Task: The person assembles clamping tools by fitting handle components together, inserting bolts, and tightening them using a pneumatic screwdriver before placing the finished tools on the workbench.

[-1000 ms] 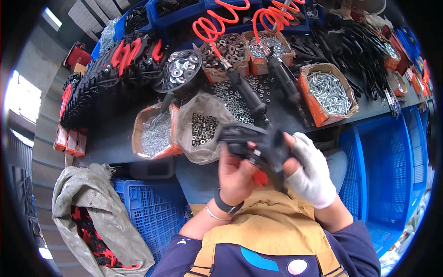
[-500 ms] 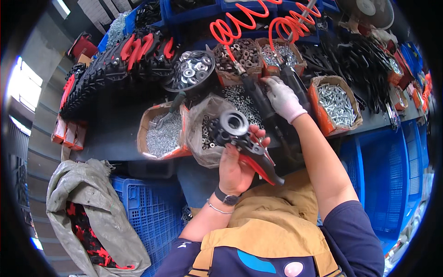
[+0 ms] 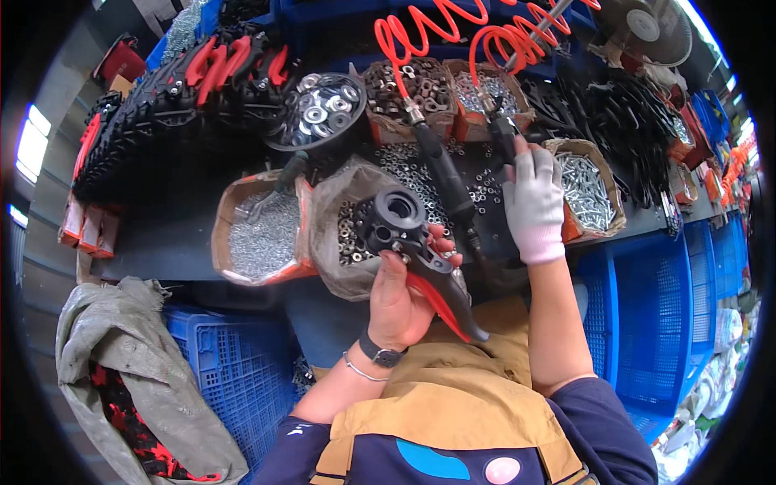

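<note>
Palm up, my bare left hand (image 3: 400,303) holds a black tool part (image 3: 396,218) with a round ring-shaped head and a curved, red-lined handle pointing down to the right. The ring's opening faces up. My right hand (image 3: 536,202), in a white glove, is closed around the right air screwdriver (image 3: 503,133), whose lower body it hides. A second black air screwdriver (image 3: 444,166) hangs between my hands. Behind the held part sits a clear plastic bag (image 3: 331,271) of nuts, with more loose nuts (image 3: 420,174) on the bench (image 3: 174,222).
A box of small screws (image 3: 263,242) holds a scoop. Farther back are a bowl of washers (image 3: 319,113), boxes of nuts (image 3: 408,89) and a stack of black-and-red parts (image 3: 153,121). Long screws (image 3: 584,190) fill a right-hand box. Red coiled hoses (image 3: 432,28) hang overhead; blue crates (image 3: 242,364) stand below.
My right hand has moved right and slightly nearer, from between the screwdrivers onto the right one. The pale ring lying on the held part's head no longer shows; a black ring is visible there.
</note>
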Tool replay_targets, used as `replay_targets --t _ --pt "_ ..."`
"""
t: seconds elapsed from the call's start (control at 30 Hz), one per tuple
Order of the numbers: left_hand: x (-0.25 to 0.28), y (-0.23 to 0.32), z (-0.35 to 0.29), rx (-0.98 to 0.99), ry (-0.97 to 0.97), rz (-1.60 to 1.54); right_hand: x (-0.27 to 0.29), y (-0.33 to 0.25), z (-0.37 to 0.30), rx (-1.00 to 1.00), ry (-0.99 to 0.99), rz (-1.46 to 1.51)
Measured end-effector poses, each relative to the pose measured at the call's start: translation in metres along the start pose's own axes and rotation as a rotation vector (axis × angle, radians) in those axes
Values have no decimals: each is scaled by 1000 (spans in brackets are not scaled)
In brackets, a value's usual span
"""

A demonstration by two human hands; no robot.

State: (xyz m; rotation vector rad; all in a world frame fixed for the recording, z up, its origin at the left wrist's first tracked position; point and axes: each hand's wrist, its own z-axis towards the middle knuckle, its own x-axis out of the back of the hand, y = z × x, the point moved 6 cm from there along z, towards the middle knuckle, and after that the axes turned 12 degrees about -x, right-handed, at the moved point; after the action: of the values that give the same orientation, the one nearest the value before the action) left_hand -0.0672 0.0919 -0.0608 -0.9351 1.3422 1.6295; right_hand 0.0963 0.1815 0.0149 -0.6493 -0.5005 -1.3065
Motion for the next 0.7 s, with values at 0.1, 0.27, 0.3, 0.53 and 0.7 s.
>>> replay_targets --t 0.1,0.27,0.3,0.53,0.7 --pt "-21 2 3 43 8 78 -39 23 7 -113 -231 -234" --pt "-28 19 8 113 70 347 -29 28 24 -191 -323 265" --pt "-25 23 8 40 58 429 4 17 28 -325 -306 427" --pt "-63 27 -3 -225 -282 1458 152 -4 27 -214 -257 2057" --pt "-74 11 -9 -232 -332 1471 157 -20 5 29 -63 1789"
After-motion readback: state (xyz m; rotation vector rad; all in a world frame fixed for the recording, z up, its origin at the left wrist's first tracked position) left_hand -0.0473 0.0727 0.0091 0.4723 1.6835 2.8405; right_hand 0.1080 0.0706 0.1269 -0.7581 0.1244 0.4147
